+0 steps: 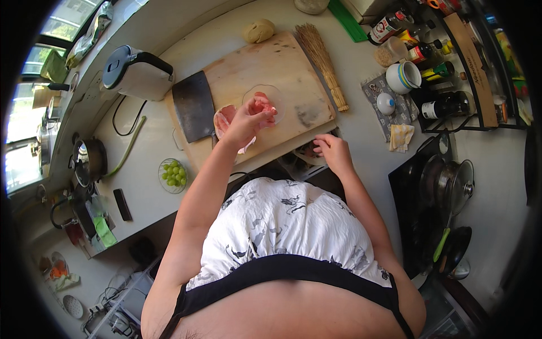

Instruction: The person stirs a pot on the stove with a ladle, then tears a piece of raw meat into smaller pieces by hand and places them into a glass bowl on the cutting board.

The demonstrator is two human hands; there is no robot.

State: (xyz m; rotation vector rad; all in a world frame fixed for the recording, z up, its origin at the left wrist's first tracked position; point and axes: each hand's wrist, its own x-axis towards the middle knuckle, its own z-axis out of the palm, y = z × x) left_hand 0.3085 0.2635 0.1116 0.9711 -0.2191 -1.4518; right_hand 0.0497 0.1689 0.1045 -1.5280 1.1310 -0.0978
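Observation:
My left hand has its fingers around pieces of raw meat over a clear glass bowl on the wooden cutting board. Partly under my left wrist lies a larger slab of raw meat. A dark-bladed cleaver rests flat along the board's left side, its handle mostly hidden by the meat and my arm. To the right, my right hand hovers by an open drawer below the board's near edge. Its fingers are slightly curled and apart, with nothing visible in them.
Behind the board sits a ball of dough; a straw whisk brush lies along its right edge. An electric kettle and a glass bowl of green grapes stand left. Bottles and a stove are right.

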